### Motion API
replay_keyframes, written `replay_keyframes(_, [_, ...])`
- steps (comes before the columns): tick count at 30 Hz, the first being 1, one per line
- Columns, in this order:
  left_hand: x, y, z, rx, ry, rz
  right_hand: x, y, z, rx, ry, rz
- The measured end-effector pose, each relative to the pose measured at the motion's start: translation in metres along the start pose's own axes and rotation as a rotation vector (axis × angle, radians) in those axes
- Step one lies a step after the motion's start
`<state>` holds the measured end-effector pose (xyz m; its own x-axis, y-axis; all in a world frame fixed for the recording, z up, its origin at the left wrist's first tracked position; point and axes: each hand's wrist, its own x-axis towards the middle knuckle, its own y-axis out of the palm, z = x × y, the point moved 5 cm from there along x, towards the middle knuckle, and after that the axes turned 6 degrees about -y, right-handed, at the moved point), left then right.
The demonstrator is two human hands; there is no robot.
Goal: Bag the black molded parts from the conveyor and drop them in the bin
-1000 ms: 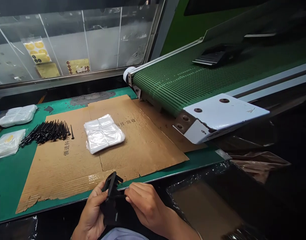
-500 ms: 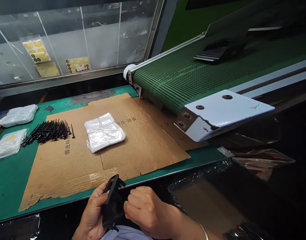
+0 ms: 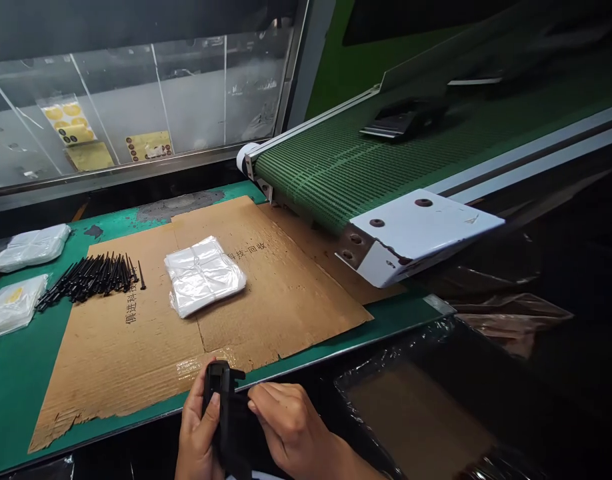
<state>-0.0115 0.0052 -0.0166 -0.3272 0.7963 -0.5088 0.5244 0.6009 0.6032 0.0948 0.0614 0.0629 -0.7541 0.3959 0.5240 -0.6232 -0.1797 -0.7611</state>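
My left hand (image 3: 199,427) grips a black moulded plastic part (image 3: 225,400), which stands upright just off the near table edge. My right hand (image 3: 291,423) pinches the side of that part with its fingertips. The fingers hide some of the part, and its lower end runs out of view. Farther off, on a flattened cardboard sheet (image 3: 286,300), lie a stack of clear plastic bags (image 3: 203,275) and a row of thin black pins (image 3: 91,280). Neither hand touches them.
A green mesh conveyor belt (image 3: 346,160) with a white end bracket (image 3: 416,233) runs along the right, carrying a black part (image 3: 401,123). Two white plastic packs (image 3: 13,305) lie on the green mat (image 3: 16,393) at left. A plastic-lined bin (image 3: 416,413) sits at lower right.
The black part has turned more upright in my left hand. My right hand's fingers have stretched out from a curled position to pinch its side. The whole view has shifted slightly.
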Motion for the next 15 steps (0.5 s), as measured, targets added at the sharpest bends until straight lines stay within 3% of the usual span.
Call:
replay_keyframes(7, [-0.007,-0.008,-0.010,0.357,0.199,0.063,0.004,0.002,-0.030,0.213,0.131,0.068])
replay_keyframes(9, [-0.006,-0.013,-0.018,0.520,0.294,0.093,0.004,-0.001,-0.027,0.285,0.097,0.079])
replay_keyframes(12, [-0.006,-0.015,-0.025,0.735,0.398,0.249,0.006,-0.007,-0.013,0.312,-0.023,0.128])
replay_keyframes(15, [-0.010,-0.007,-0.030,0.781,0.476,0.402,0.010,-0.011,-0.002,0.299,-0.097,0.154])
